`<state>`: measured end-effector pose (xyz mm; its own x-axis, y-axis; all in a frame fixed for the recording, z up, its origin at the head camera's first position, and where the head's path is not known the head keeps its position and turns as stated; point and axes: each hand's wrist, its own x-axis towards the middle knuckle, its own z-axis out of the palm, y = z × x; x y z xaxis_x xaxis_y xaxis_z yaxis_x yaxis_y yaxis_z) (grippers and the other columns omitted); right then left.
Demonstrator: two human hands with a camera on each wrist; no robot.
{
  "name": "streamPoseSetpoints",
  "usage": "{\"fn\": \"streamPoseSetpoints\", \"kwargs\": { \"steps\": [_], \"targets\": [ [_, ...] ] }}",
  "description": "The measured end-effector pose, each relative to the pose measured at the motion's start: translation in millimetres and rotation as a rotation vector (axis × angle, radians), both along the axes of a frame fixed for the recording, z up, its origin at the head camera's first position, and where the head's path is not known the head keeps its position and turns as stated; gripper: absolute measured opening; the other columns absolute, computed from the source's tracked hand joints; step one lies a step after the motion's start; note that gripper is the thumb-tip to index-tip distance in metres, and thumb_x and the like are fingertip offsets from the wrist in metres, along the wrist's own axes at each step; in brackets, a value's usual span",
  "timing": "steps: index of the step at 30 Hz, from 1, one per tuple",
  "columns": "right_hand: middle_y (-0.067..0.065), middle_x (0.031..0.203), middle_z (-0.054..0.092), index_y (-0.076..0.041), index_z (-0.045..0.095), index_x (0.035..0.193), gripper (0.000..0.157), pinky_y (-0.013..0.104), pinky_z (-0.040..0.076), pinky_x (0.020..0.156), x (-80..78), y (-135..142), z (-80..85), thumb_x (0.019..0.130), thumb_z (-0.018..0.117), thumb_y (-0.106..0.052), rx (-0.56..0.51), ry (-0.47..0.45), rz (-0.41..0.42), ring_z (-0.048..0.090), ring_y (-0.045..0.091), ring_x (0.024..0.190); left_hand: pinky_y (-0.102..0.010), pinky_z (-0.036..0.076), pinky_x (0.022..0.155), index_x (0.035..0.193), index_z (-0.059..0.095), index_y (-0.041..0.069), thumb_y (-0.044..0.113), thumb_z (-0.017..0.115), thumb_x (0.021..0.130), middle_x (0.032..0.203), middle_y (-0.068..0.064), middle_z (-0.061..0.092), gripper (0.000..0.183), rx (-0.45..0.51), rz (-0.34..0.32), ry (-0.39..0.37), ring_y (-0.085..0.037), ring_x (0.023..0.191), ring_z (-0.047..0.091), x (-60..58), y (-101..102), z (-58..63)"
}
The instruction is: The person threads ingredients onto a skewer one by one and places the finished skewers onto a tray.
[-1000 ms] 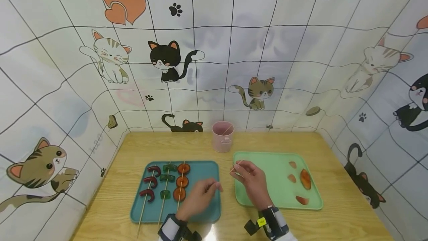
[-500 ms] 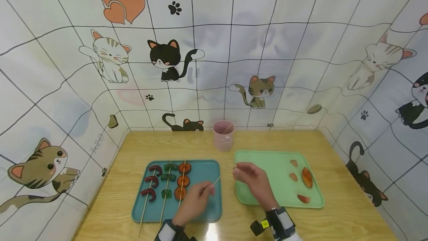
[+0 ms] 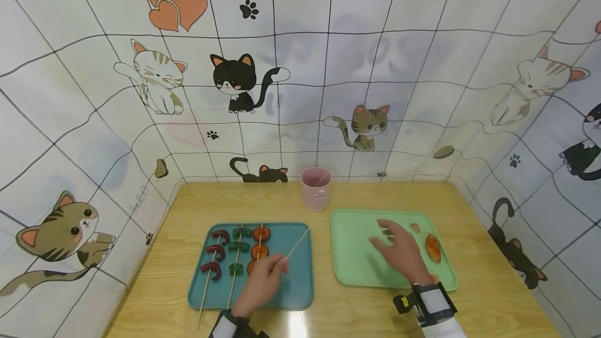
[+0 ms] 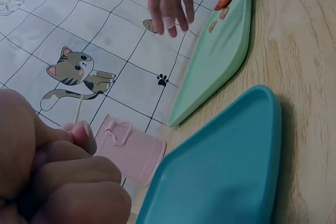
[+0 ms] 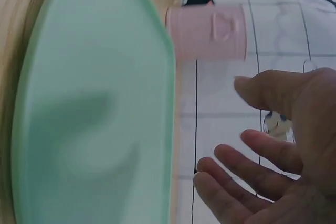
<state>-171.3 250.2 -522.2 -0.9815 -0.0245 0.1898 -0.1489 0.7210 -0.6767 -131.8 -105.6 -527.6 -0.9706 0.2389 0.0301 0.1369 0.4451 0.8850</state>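
At the lower left of the head view, on a pale wood-grain bench [image 3: 324,301], lies a teal-blue rectangular tray [image 3: 296,286] with rounded corners. On it, left to right, are three thin wooden sticks threaded with dark red curved pieces [image 3: 220,250], green pieces [image 3: 243,247] and round orange-red slices [image 3: 264,250]; the leftmost stick runs past the tray's near edge. At lower centre, the left hand [image 3: 260,281] hovers over this tray, partly covering the lowest orange slice. Its thumb and forefinger pinch a thin pale wooden skewer [image 3: 298,242], which slants up and right near the tray's right rim. At centre stands a pink bucket-shaped cup [image 3: 310,200] with a small handle and a thin stick [image 3: 322,178] leaning inside. At lower right sits a light green rectangular tray [image 3: 352,260]. The right hand [image 3: 401,252] is above it, fingers and thumb spread, holding nothing. Right of that hand lie a small pale-orange piece [image 3: 415,228] and a larger orange-brown oblong piece [image 3: 433,248]. Along the right edge hangs a white gridded sheet [image 3: 563,213] printed with cartoon cats.
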Motion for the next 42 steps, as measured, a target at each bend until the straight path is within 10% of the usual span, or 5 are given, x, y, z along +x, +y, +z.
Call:
{"fn": "streamPoseSetpoints", "kwargs": {
  "steps": [14,21,28,37,42],
  "targets": [
    [0.035,0.108,0.068,0.015,0.053,0.132,0.048,0.051,0.054,0.069,-9.9,64.7,-28.1,0.086,0.061,0.005,0.402,0.052,-0.083,0.068,0.044,0.086,-0.021,0.030,0.054,0.086,0.064,0.004,0.020,0.050,0.109,0.063,0.005,0.035,0.032,0.022,-0.014,-0.019,-0.003,0.055,0.032,3.1,-9.8,-6.5],
    [0.021,0.072,0.065,0.010,0.072,0.087,0.008,0.042,0.043,0.057,-11.2,71.4,-35.9,0.088,0.066,0.004,0.460,0.116,-0.056,0.053,0.024,0.063,-0.021,0.031,0.056,0.084,0.063,0.007,0.024,0.051,0.109,0.064,0.004,0.037,0.033,0.038,-0.036,-0.015,-0.001,0.055,0.033,4.6,-9.7,-6.9],
    [0.009,0.062,0.061,0.001,0.069,0.069,0.017,0.046,0.046,0.063,-15.7,69.1,-38.0,0.085,0.073,0.003,0.461,0.183,-0.027,0.051,0.021,0.060,-0.020,0.032,0.056,0.081,0.063,0.011,0.023,0.052,0.109,0.065,0.004,0.039,0.032,0.036,-0.018,0.000,-0.001,0.055,0.033,3.1,-9.2,-6.8],
    [0.035,0.135,0.058,0.006,0.076,0.095,0.013,0.068,0.044,0.094,-18.3,64.3,-34.5,0.089,0.073,-0.006,0.348,0.113,-0.059,0.067,0.051,0.097,-0.019,0.031,0.054,0.083,0.063,0.012,0.024,0.050,0.110,0.064,0.006,0.038,0.032,0.004,-0.054,-0.008,-0.001,0.054,0.032,3.7,-6.8,-5.3],
    [0.028,0.123,0.069,-0.001,0.077,0.109,0.021,0.069,0.036,0.103,-13.6,55.6,-23.7,0.095,0.072,-0.016,0.189,0.071,-0.068,0.069,0.046,0.104,-0.020,0.029,0.053,0.083,0.063,0.008,0.024,0.050,0.109,0.063,0.004,0.037,0.033,0.019,-0.066,-0.021,0.000,0.052,0.031,8.1,-6.2,-1.3]
  ]
}}
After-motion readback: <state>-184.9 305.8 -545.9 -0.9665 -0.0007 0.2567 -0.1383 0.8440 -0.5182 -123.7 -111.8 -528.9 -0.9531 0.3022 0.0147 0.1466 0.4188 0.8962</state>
